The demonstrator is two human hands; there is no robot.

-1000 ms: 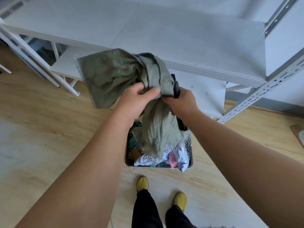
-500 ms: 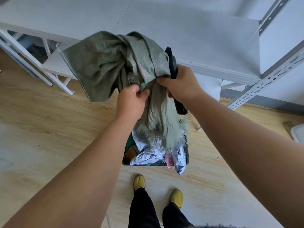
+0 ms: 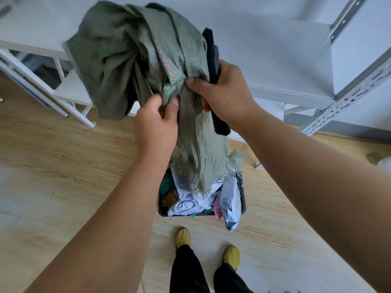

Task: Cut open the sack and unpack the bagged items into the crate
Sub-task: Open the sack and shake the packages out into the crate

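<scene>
A green woven sack (image 3: 135, 58) hangs bunched in front of me, its frayed cut end (image 3: 203, 168) dangling over the crate. My left hand (image 3: 156, 123) pinches a fold of the sack at its gathered middle. My right hand (image 3: 224, 92) grips the sack's neck together with a black utility knife (image 3: 213, 60), whose handle sticks out above and below the fist. Below on the floor stands the dark crate (image 3: 243, 199), filled with silver and white bagged items (image 3: 230, 206); one silver bag hangs over its near rim.
White metal shelving (image 3: 275, 66) stands right behind the sack, with a slotted grey upright (image 3: 347, 96) at the right. A low white rack (image 3: 69, 92) is at the left. My feet in yellow shoes (image 3: 183, 237) stand on the wooden floor just before the crate.
Both hands have lifted the sack higher, so its bunched top now rises in front of the shelf. The frayed end has risen above the crate's contents. My grips are unchanged.
</scene>
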